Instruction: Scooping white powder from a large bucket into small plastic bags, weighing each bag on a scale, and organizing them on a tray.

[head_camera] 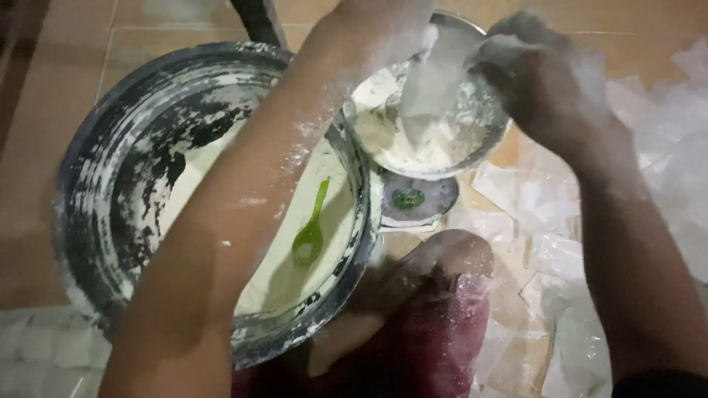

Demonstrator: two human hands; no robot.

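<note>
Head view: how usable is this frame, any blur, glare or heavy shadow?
Head view: dim, warm light; both hands, left and right, are motion-blurred over the small metal bowl; the clear bag between them smears into white; the green spoon in the big basin is fairly sharp; shadow darkens the bottom edge; mild glare on the plastic bags at right.

Both forearms reaching fwd, dusted w/ white powder. Left hand (383, 29) & right hand (535, 66) pinching shut, close together, fingers curling inward.
</note>
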